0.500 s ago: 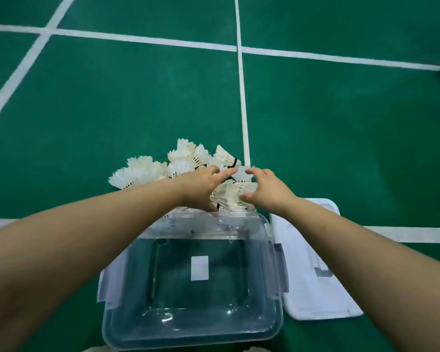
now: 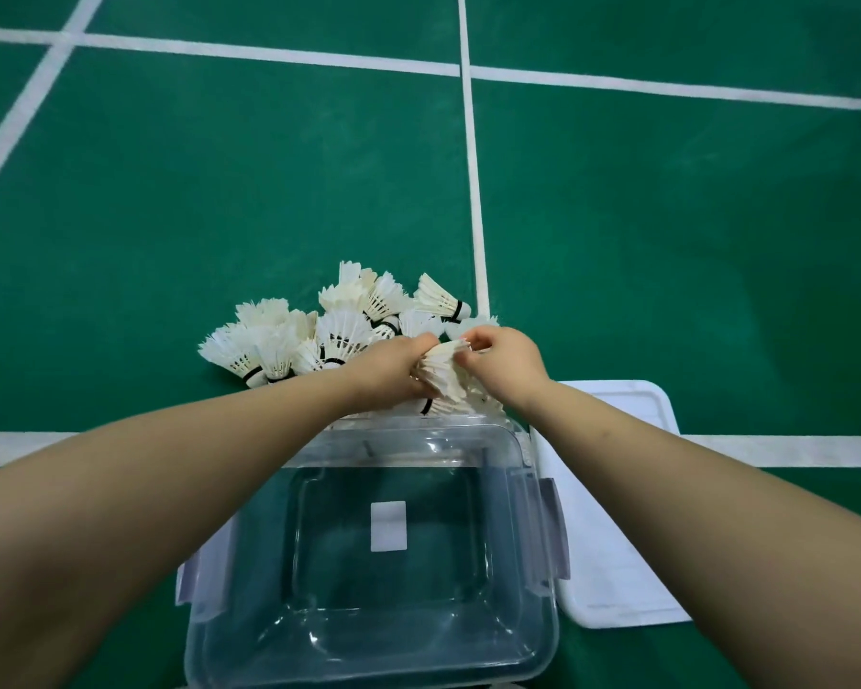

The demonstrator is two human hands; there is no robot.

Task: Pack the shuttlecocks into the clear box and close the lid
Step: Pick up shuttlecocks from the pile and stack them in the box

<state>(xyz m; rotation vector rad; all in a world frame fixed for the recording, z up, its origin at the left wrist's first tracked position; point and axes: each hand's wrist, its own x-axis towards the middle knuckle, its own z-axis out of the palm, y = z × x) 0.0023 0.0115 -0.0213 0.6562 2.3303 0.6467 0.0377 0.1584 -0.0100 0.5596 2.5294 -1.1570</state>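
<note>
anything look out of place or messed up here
Nothing stands out: shuttlecocks heaped on the floor beyond the empty clear box, white lid flat beside it, left hand and right hand gripping a bunch.

near rim of clear box (image 2: 543, 653) off-frame — some shuttlecocks (image 2: 446, 385) half behind the hands (image 2: 393, 365)

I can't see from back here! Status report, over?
Left grip and right grip both hold a shuttlecock. Box open, nothing packed. Lid on floor beside it. Nothing blocking.
</note>
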